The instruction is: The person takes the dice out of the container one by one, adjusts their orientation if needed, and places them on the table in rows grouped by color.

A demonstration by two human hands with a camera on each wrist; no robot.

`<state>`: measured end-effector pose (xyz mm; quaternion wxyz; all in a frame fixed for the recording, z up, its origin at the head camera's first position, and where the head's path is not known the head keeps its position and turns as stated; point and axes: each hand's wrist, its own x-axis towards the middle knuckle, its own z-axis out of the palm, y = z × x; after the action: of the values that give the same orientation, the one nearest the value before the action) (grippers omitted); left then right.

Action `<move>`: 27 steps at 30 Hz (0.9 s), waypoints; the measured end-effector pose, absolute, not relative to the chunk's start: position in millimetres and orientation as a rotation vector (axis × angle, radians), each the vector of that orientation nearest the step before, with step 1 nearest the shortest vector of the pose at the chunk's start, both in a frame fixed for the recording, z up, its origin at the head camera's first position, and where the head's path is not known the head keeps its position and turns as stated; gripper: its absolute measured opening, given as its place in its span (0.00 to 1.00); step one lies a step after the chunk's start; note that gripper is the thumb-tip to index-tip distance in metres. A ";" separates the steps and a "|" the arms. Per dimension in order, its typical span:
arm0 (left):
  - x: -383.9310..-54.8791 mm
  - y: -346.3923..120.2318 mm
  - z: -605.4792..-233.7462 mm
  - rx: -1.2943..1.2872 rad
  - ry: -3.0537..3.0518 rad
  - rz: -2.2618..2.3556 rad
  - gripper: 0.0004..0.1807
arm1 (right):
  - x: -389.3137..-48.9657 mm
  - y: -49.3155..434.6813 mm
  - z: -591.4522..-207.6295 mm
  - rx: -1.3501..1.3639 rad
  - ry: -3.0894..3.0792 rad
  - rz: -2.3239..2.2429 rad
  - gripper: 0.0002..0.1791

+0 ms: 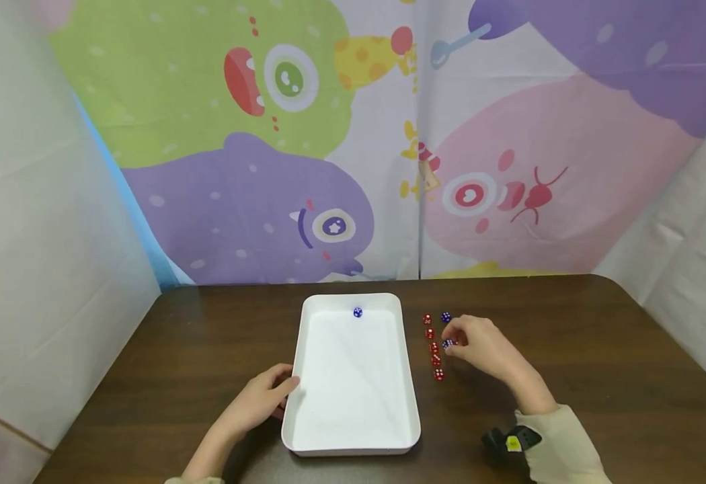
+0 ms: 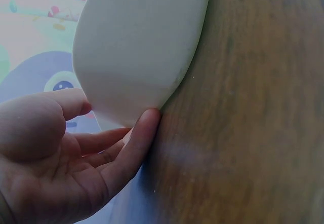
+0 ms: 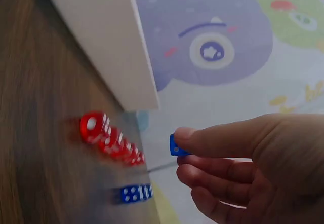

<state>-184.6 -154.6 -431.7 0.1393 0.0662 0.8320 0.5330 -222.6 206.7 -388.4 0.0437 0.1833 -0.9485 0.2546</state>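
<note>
A white rectangular tray (image 1: 353, 440) lies on the table with one blue die (image 1: 358, 312) inside near its far end. My left hand (image 1: 262, 398) holds the tray's left side, thumb at the rim and fingers against the outer wall. In the right wrist view, my right hand (image 3: 228, 158) pinches a blue die (image 3: 178, 145) between thumb and fingers, raised off the table. This hand is right of the tray, beside a column of several red dice (image 1: 434, 347). Blue dice (image 3: 135, 193) stand in a line next to the red ones, partly behind the fingers in the head view.
The dark brown wooden table (image 1: 208, 336) reaches to a cartoon-printed curtain (image 1: 256, 222) at the back. White cloth (image 1: 44, 235) hangs on both sides. A black strap with a yellow tag (image 1: 513, 443) is at the right wrist, by the sleeve.
</note>
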 end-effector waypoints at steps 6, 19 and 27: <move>-184.9 -154.0 -430.5 0.189 2.400 1.545 0.24 | -226.4 216.1 -394.4 0.555 -2.950 0.719 0.07; -185.9 -155.1 -431.4 0.193 2.412 1.537 0.23 | -233.2 221.8 -409.6 0.460 -3.051 0.674 0.07; -183.6 -154.9 -429.7 0.203 2.428 1.530 0.23 | -235.9 222.7 -416.2 0.453 -3.062 0.687 0.07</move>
<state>-183.6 -154.9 -429.7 0.1321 0.0700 0.8365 0.5272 -235.9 222.7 -416.2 -0.0143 0.1427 -0.9657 0.2165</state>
